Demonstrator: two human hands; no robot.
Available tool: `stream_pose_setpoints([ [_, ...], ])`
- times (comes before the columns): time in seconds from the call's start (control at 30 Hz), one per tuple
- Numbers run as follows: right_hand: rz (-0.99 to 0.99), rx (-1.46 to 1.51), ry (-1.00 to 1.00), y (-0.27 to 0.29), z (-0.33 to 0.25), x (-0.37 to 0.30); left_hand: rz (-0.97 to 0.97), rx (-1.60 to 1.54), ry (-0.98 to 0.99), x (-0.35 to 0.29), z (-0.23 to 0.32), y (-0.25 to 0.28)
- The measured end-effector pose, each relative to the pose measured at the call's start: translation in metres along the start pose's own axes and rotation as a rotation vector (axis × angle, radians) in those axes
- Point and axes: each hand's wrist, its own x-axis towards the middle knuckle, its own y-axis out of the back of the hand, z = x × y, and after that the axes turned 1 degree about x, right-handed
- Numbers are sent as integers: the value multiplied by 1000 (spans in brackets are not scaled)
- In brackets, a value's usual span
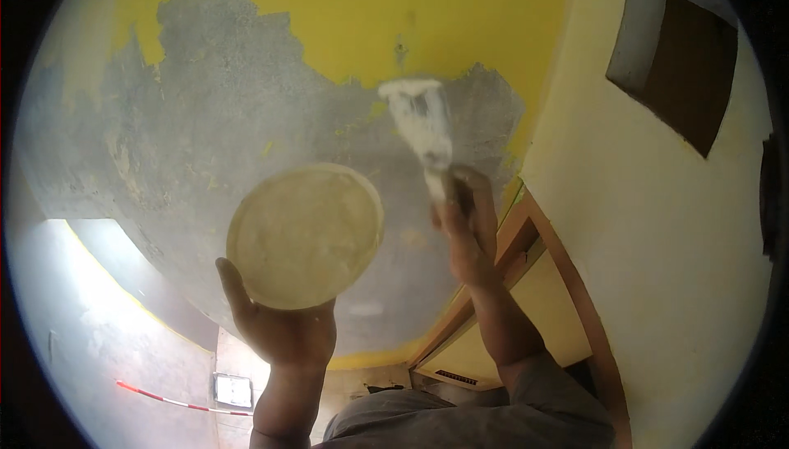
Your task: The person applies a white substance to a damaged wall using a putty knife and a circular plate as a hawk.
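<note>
My left hand (288,326) supports a round, pale plastic lid (304,235) from below, its thumb up along the left rim. The lid has a whitish, smeared surface; most of the fingers are hidden behind it. My right hand (468,223) grips a putty knife (419,116) by its handle. White paste coats the blade, with a thick band along its top edge. Behind the blade is the wall (246,104), bare grey in a ragged patch below yellow paint (427,5). I cannot tell whether the blade touches the wall. A small damaged spot (401,50) shows just above it.
At the right, a cream wall (657,243) holds a recess with a brown panel (690,71). A wooden frame (567,272) stands beside my right forearm. On the floor at lower left lie a red-and-white striped strip (177,402) and a bright square panel (233,390).
</note>
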Motion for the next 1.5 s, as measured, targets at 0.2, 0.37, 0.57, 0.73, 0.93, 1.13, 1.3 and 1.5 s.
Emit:
stream_pose_setpoints([
  [0.2, 178, -523, 401, 5, 24, 40, 3, 19, -53, -6, 4, 6],
  [0.37, 223, -887, 458, 3, 33, 47, 65, 94, -115, -8, 10, 20],
  [0.57, 204, -1164, 423, 2, 39, 43, 92, 99, -127, -9, 17, 37],
  [0.73, 154, -1105, 405, 12, 34, 12, 174, 126, -133, -8, 15, 37],
  [0.93, 37, -224, 217, -3, -14, -12, 120, 111, -39, -4, 13, 47],
  [1.13, -183, 571, -681, 7, -21, -29, 92, 47, 19, 2, 6, 59],
  [1.3, -110, 698, -1069, 12, -11, -39, 13, -31, 35, 0, 20, 76],
  [1.5, -171, 664, -1063, 33, 4, -53, 29, -47, 14, -3, 32, 75],
])
